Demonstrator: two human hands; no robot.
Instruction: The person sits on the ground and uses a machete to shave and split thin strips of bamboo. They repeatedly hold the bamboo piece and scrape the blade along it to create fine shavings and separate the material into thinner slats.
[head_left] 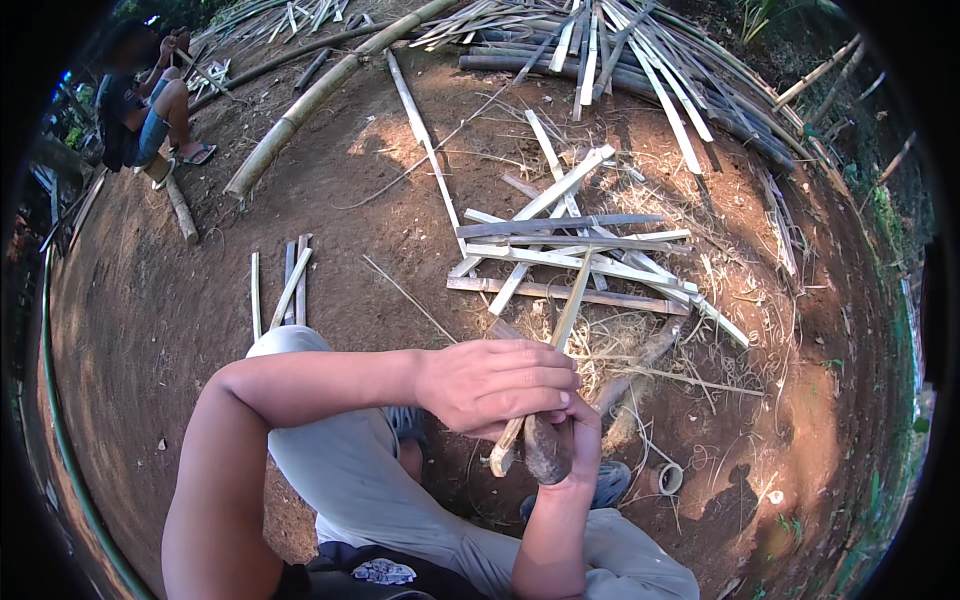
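Note:
My left hand (500,385) is closed over a split bamboo strip (572,310), which slants from the pile in front down toward my lap. The strip's pale lower end (503,460) sticks out below the fingers. Right beside it, my right hand (583,435) is wrapped round a thick brown wooden handle (547,452) with a rounded butt. Whatever the handle belongs to is covered by my hands. Both hands touch each other above my bent legs. Just ahead lies a loose criss-cross pile of bamboo strips (580,255).
Curly bamboo shavings (610,350) cover the soil near a short log (655,350). A cut bamboo ring (668,478) lies by my right foot. Several strips (290,285) rest beyond my left knee. Farther off are a long pole (320,105), stacked bamboo (640,70) and a seated person (140,100).

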